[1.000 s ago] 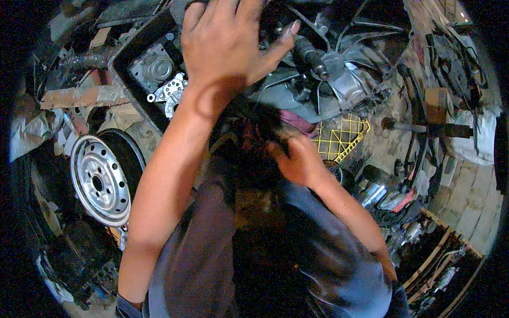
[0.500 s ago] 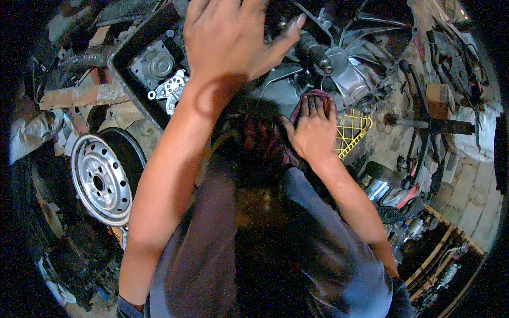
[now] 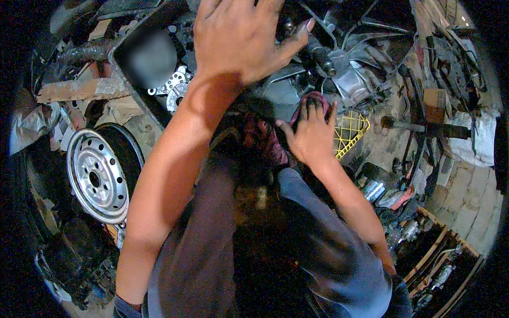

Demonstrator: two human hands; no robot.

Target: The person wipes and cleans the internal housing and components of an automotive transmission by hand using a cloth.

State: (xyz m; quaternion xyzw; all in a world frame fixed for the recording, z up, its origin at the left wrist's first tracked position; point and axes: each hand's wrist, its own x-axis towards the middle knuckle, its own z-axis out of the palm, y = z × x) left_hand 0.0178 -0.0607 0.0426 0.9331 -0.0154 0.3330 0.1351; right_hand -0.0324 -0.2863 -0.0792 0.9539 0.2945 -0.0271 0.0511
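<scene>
My left hand point(image 3: 236, 40) reaches over dark, greasy machinery at the top, thumb stretched out and fingertips cut off by the top edge. Below the thumb lies a splined shaft point(image 3: 322, 62) beside a ribbed metal casing point(image 3: 350, 79). Just left of this hand, a silver perforated part point(image 3: 176, 82) sits in a black-rimmed tray point(image 3: 119, 66), with a blurred patch above it. My right hand point(image 3: 313, 132) rests with spread fingers on a bunched maroon cloth point(image 3: 273, 148), next to a yellow plastic grid point(image 3: 352, 135). My forearms and dark-trousered legs fill the lower part.
A silver wheel rim point(image 3: 98, 175) stands at left, near torn cardboard point(image 3: 74, 91). At right lie a dark shaft point(image 3: 403, 124), a cardboard box point(image 3: 435, 103), a white sack point(image 3: 474, 138), metal parts, and cans point(image 3: 374, 191). A wooden frame point(image 3: 424, 254) holds parts at lower right.
My right hand rose from the dark gap between my knees onto the maroon cloth, its fingers spreading, then stayed about there. My left hand has shifted slightly right.
</scene>
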